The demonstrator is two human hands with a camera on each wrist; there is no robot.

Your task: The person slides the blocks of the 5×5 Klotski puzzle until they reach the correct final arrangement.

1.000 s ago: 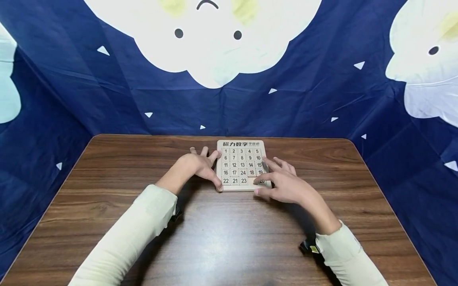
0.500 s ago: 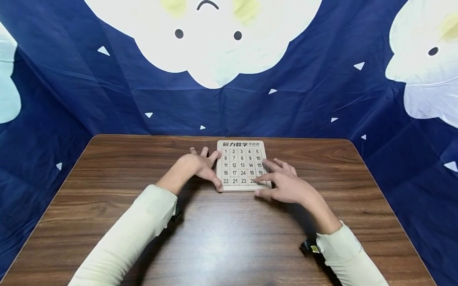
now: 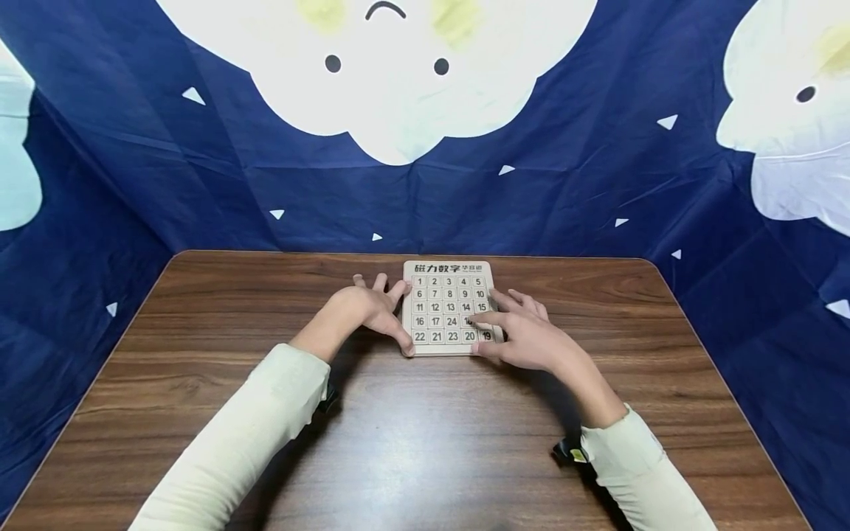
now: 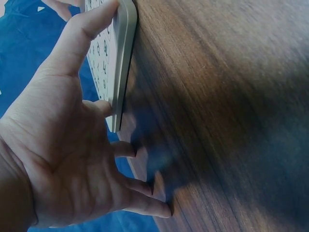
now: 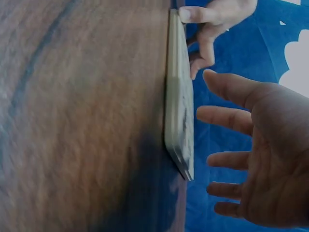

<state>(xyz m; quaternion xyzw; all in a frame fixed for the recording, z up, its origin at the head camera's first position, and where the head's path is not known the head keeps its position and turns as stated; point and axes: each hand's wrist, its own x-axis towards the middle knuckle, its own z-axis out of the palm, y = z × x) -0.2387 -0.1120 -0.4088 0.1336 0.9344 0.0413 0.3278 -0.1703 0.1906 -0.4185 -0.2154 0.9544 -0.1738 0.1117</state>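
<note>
A pale number slide puzzle [image 3: 451, 268] lies flat near the table's far side, its tiles numbered in rows. My left hand [image 3: 372, 308] braces its left side: the thumb rests on the near left corner, the index finger touches the left edge, and the other fingers spread onto the table. Over the puzzle's right side is my right hand [image 3: 531, 335], fingers extended. Its index fingertip overlaps the 18 tile, while its thumb lies by the near edge, close to the 20 tile [image 3: 469, 336] and the 19 tile [image 3: 487, 336]. The right end of the fourth row is hidden under that hand.
The brown wood-grain table [image 3: 398, 442] has rounded far corners. Behind it and at both sides hangs a dark blue cloth [image 3: 299, 184] with white cloud faces and small triangles. A dark device [image 3: 568, 451] sits at my right cuff.
The 20 tile has slid left from the near right corner, and the 19 tile has come down into that corner. My right index finger has moved up toward 18. My left hand stays put.
</note>
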